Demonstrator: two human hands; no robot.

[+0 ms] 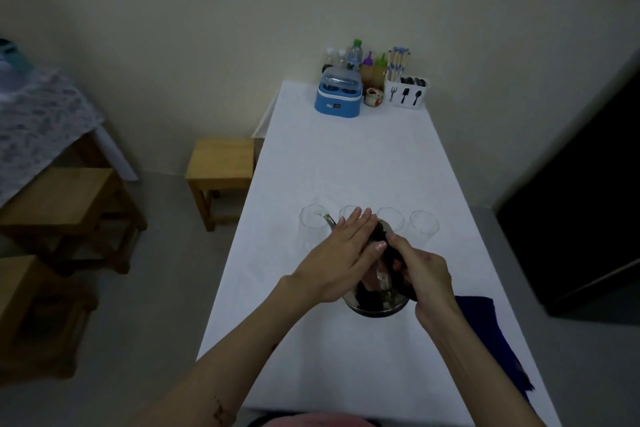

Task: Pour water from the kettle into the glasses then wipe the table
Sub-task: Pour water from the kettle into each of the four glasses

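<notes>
A: White cloth covers the long counter (346, 156), with a pale wall behind it and wooden stools (221, 166) off at 9 o'clock.

B: Where's the kettle (377, 302)?

A: Near the front, around 6 o'clock. Its spout (329, 219) points toward the leftmost of 4 glasses (313, 218) standing in a row at mid-counter.

B: And the hands?

A: The right hand (427, 270) is wrapped around the dark handle. The left hand (341, 253) lies flat, fingers straight, on the lid.

B: So which step?

A: Pouring into glass 1, I'd judge; I cannot see any water. Next calls for a steady tilt, then sliding right along the row.

B: Any room?

A: Plenty toward 12 o'clock. The blue cloth (485, 333) waits at 4 o'clock by the right edge, and the outer glasses stand close to the side edges.
</notes>
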